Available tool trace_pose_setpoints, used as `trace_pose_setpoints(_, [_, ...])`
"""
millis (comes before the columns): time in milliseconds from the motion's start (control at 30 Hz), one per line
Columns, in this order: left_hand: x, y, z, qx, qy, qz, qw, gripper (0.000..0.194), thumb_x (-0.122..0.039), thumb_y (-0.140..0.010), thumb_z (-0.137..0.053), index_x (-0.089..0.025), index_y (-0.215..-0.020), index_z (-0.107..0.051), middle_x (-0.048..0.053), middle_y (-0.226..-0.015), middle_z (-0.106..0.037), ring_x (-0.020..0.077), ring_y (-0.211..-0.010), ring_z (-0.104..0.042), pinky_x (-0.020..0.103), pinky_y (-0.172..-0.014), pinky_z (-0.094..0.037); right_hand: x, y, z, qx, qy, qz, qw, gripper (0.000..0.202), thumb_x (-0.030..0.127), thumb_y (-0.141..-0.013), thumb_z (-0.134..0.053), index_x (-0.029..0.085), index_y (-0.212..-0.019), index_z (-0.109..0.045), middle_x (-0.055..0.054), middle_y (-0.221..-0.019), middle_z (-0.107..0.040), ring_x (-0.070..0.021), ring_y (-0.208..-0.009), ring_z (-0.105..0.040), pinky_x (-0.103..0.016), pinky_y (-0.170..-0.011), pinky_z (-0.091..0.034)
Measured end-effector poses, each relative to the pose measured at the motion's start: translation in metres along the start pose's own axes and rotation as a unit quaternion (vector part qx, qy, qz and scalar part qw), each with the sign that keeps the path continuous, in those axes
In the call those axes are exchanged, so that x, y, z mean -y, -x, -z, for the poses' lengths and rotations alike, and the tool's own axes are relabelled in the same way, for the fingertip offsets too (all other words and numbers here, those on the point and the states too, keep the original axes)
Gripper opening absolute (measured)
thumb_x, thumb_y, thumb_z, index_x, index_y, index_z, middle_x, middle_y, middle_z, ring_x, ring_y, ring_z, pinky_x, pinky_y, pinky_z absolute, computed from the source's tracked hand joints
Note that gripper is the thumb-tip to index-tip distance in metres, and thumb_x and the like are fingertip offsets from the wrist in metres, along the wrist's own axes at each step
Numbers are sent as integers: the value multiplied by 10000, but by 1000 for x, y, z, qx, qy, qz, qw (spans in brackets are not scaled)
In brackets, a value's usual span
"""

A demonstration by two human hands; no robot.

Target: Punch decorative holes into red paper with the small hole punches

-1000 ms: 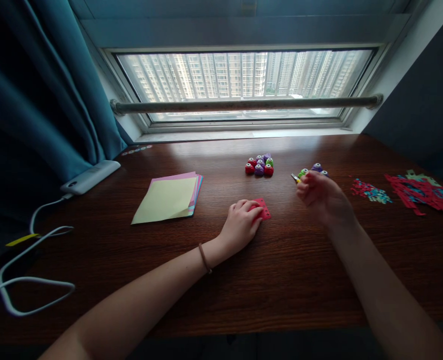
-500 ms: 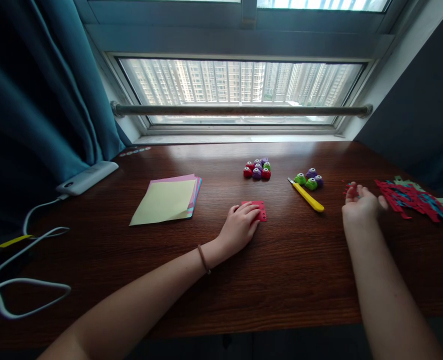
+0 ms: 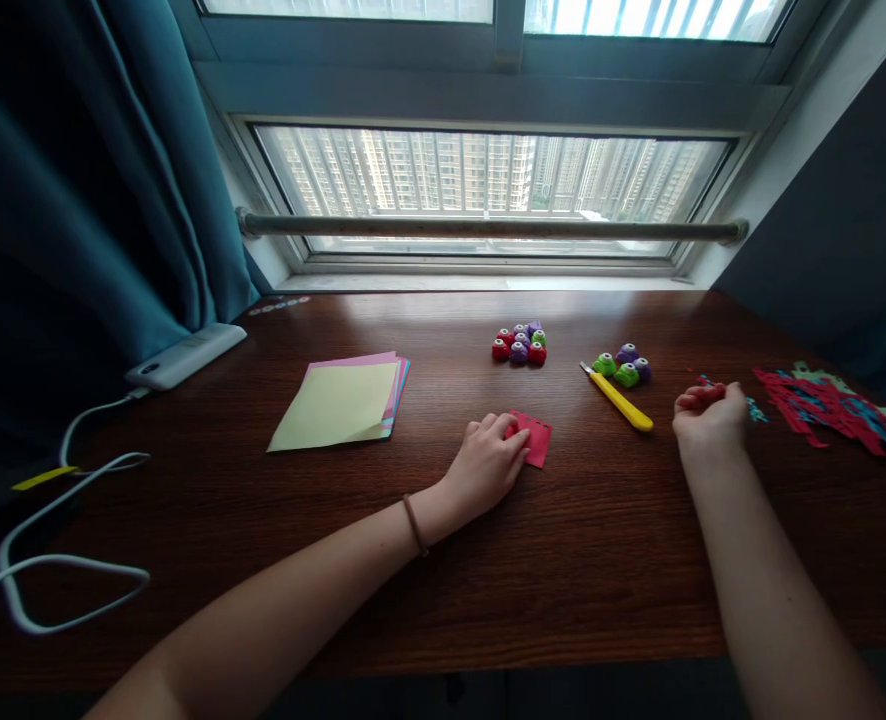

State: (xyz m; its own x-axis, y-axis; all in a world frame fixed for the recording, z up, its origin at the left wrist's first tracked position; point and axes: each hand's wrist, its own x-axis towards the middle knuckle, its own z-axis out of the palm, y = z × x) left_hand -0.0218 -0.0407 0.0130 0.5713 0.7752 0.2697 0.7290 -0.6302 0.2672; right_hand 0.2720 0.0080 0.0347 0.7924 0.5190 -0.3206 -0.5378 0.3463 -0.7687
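My left hand (image 3: 488, 462) has its fingers bent over the left side of a small red paper square (image 3: 537, 440), which lies turned at an angle on the table with a row of small marks along its top edge. Part of the square is hidden under the fingers. My right hand (image 3: 713, 415) is palm up at the right, its fingers curled round small red pieces (image 3: 705, 394) that look like paper bits. Tiny blue bits (image 3: 756, 411) lie just beyond its thumb side. Left of this hand rests a yellow craft knife (image 3: 620, 400), blade pointing away.
Red, purple and green toy-like pieces with eye-like tops form one cluster (image 3: 519, 346) at the back and another (image 3: 626, 368) by the knife. Coloured paper sheets (image 3: 338, 405) lie left. Shredded paper strips (image 3: 833, 405) lie far right. A white device (image 3: 188, 355) with a cable sits by the curtain.
My right hand's fingers have curled in over the red pieces, and the hand has shifted slightly left. The red square has turned and slid right and nearer under my left hand.
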Motion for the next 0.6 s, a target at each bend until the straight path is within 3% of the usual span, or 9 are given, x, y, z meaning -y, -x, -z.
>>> trace_pose_setpoints(133, [0, 0, 1, 4, -19, -2, 1000, 240, -292, -884, -375, -209, -997, -571, 69, -1008, -516, 208, -934, -437, 339, -765, -332, -1, 2, 0, -4, -24, -37, 999, 226, 218, -868, -336, 169, -648, -327, 74, -530, -324, -18, -352, -338, -118, -303, -266])
trace_pose_setpoints(433, [3, 0, -2, 30, -16, 4, 999, 252, -337, -883, -395, -179, -984, -563, 68, -858, -593, 197, -846, -522, 322, -727, -341, -9, 5, -3, 66, 24, -70, 995, 192, 191, -835, -369, 170, -647, -333, 80, -499, -342, -24, -341, -355, -126, -314, -273])
trace_pose_setpoints(500, [3, 0, -4, 39, -21, 8, 999, 257, -342, -887, -386, -176, -982, -558, 63, -810, -613, 196, -809, -553, 320, -709, -346, -16, 12, -7, 105, 55, -53, 992, 199, 211, -822, -409, 169, -637, -347, 79, -484, -353, -31, -351, -369, -130, -324, -284])
trace_pose_setpoints(600, [3, 2, -4, 43, -38, 20, 998, 263, -362, -889, -377, -177, -951, -552, 61, -789, -628, 195, -760, -580, 311, -674, -359, -34, 33, -10, 192, 119, 39, 973, 230, 264, -774, -510, 165, -611, -381, 69, -453, -386, -51, -369, -388, -149, -350, -311])
